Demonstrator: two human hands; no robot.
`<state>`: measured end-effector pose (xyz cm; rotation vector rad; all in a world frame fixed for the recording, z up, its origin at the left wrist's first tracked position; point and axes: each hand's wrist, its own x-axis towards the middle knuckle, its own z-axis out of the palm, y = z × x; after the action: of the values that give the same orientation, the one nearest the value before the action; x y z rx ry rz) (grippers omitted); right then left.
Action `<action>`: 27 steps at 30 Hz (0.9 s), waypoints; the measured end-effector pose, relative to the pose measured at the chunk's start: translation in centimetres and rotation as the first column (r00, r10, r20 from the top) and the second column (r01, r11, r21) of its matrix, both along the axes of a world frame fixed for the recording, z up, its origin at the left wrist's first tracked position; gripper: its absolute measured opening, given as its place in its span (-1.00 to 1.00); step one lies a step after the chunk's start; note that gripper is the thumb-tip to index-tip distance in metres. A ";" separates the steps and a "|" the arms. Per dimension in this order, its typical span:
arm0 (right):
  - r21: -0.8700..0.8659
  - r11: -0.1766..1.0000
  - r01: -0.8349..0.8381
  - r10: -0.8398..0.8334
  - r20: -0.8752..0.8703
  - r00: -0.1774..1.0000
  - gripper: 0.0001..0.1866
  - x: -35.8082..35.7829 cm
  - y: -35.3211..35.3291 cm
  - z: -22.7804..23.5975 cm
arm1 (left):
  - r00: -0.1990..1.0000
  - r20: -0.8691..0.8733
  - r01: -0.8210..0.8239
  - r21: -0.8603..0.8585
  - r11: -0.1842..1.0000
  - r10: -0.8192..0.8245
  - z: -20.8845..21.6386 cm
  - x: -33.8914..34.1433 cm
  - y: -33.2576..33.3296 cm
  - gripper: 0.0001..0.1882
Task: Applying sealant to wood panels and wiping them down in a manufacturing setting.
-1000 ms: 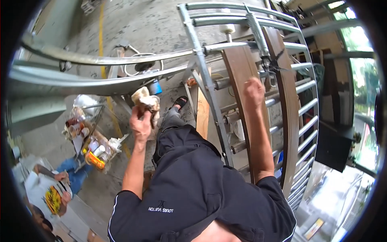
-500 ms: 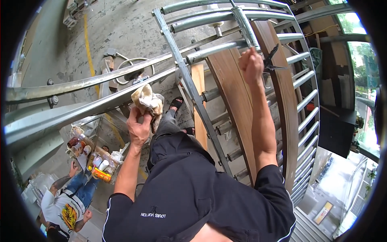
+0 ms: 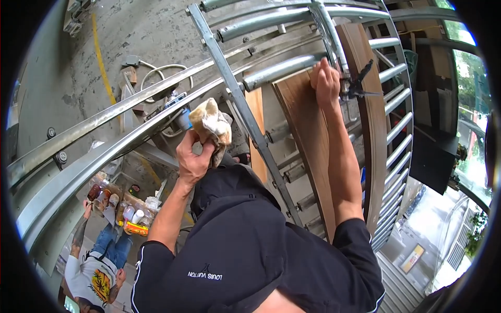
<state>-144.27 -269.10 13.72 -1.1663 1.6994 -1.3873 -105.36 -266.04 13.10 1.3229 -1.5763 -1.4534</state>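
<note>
I see the left hand (image 3: 194, 159) up by the slanting steel rail (image 3: 104, 151), its fingers clenched around a crumpled tan cloth (image 3: 211, 125) that sits just beside the ladder's near upright (image 3: 245, 112). The right hand (image 3: 326, 81) is high on the ladder, fingers wrapped on a rung (image 3: 279, 70) at the wooden plank's (image 3: 305, 135) top edge. Far below, another person (image 3: 96, 266) stands beside bottles.

Grey concrete floor (image 3: 146, 36) with yellow line (image 3: 102, 62), daylight, greenery (image 3: 469, 78) at right.
</note>
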 end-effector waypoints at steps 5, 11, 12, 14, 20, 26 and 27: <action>-0.023 0.998 -0.066 0.062 -0.132 0.989 -0.48 -0.2 -0.2 1.4 | 0.995 -0.045 -0.094 -0.108 0.990 0.090 0.1 -0.3 -0.8 -0.83; 0.240 0.971 0.001 0.153 -0.622 0.768 -0.79 -1.9 2.2 6.4 | 0.980 -0.123 -0.159 -0.018 0.987 0.155 0.4 0.6 -0.7 -0.82; 0.370 0.928 0.040 0.190 -0.564 0.803 -0.71 -2.6 3.6 6.6 | 0.983 -0.116 -0.143 0.010 0.990 0.143 -0.3 1.3 -0.6 -0.81; 0.464 0.882 0.081 0.269 -0.638 0.721 -0.66 -4.0 6.8 6.4 | 0.987 -0.115 -0.108 0.007 0.994 0.108 -0.1 2.1 -0.7 -0.79; 0.846 0.533 0.026 0.177 -0.141 0.974 -0.59 -4.7 11.2 6.8 | 0.978 -0.191 -0.070 0.077 0.995 0.083 0.2 1.3 -1.3 -0.76; 0.912 0.408 -0.033 0.164 -0.037 0.986 -0.58 -5.0 10.4 7.0 | 0.994 -0.112 0.004 0.117 0.993 0.009 -0.4 1.1 -1.0 -0.74; 0.904 0.425 -0.042 0.160 -0.030 0.987 -0.59 -5.1 10.4 6.9 | 0.994 -0.109 0.008 0.126 0.992 0.005 -0.5 1.1 -0.9 -0.74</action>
<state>-149.35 -258.69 20.58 -0.6533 1.9752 -0.1360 -104.22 -266.91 12.63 1.2895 -1.4359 -1.6216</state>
